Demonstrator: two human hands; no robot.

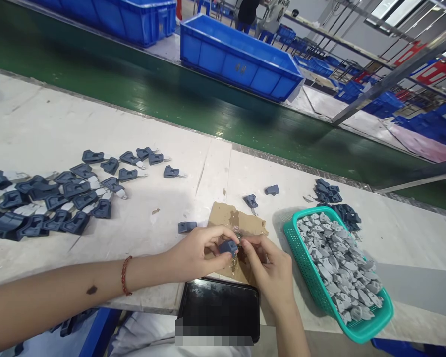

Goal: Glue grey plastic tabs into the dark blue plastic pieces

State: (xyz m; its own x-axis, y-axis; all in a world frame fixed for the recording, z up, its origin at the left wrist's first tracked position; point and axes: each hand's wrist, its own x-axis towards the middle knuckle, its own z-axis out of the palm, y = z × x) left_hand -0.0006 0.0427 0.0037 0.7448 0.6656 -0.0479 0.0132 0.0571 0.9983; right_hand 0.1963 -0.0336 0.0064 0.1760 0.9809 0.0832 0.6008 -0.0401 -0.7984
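My left hand (198, 253) pinches a small dark blue plastic cap (228, 246) between thumb and fingers, just above a torn piece of brown cardboard (226, 215). Touching it from the right, my right hand (269, 267) has its fingers closed on a small metal piece that I cannot make out clearly. Both hands meet over the cardboard near the table's front edge. A teal basket (301, 258) full of grey metal parts (338, 263) lies right of my right hand. A red cord bracelet (125, 275) is on my left wrist.
Several assembled dark blue pieces (55, 198) lie in rows at the left of the white table (40, 134). Loose blue caps (330, 196) are piled behind the basket. A black phone (219, 307) lies at the front edge. Beyond runs a green conveyor belt (171, 99) with blue crates (241, 57).
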